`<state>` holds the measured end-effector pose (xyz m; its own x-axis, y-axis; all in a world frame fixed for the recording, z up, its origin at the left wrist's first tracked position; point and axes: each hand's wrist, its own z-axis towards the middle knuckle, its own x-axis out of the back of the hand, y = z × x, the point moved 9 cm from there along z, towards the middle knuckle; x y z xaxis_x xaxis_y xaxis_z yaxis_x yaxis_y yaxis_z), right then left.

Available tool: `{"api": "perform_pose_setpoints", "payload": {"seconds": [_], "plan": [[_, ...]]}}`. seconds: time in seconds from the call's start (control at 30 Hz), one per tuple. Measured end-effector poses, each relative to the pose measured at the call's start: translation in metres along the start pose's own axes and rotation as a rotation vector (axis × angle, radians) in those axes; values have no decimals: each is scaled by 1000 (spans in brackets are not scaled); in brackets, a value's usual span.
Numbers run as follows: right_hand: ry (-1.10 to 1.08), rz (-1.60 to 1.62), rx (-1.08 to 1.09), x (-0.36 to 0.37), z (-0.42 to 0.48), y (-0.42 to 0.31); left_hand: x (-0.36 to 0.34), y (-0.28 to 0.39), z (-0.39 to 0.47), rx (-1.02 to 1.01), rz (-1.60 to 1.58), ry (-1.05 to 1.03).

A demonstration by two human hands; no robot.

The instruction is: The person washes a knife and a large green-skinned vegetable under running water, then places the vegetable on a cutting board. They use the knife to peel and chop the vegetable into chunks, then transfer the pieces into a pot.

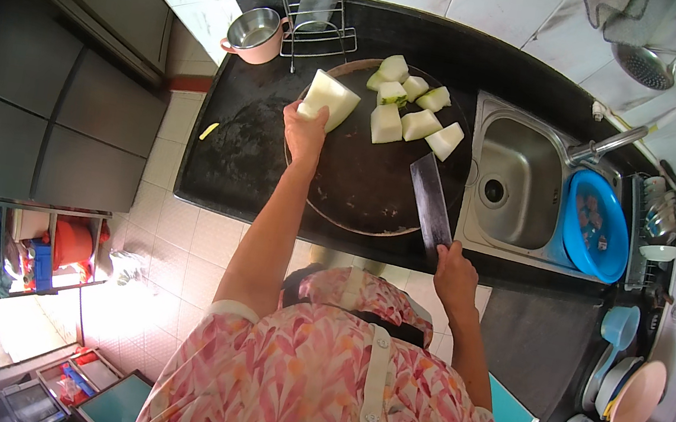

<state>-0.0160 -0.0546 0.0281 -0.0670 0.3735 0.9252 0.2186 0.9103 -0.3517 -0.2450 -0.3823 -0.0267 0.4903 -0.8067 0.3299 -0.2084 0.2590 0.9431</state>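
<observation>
My left hand point(306, 134) grips a large piece of pale melon or gourd point(330, 100) at the left edge of a round, dark cutting board point(368, 183). In my right hand point(454, 274) is the handle of a broad-bladed cleaver point(430, 200), its blade over the board's right side and pointing away from me. Several cut chunks of the same pale flesh point(386, 124) lie at the back of the board, some with green rind showing. The cleaver and the large piece are apart.
Right of the board is a steel sink point(517, 172) with a faucet point(607, 145) and a blue basin point(596, 227) holding pinkish pieces. At the back left stand a pink-handled metal cup point(255, 35) and a wire rack point(314, 43). A small peel strip point(209, 131) lies on the counter.
</observation>
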Motion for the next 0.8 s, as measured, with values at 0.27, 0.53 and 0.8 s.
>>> {"api": "perform_pose_setpoints", "payload": {"seconds": [0.27,0.53,0.8], "plan": [[75,71,34,17,-11,-9,21,5,-71,-172,100,-218],[106,154,141,49,-9,-88,19,20,-134,-387,107,-211],[82,8,230,25,1,-118,18,27,-130,-399,166,-202]]}}
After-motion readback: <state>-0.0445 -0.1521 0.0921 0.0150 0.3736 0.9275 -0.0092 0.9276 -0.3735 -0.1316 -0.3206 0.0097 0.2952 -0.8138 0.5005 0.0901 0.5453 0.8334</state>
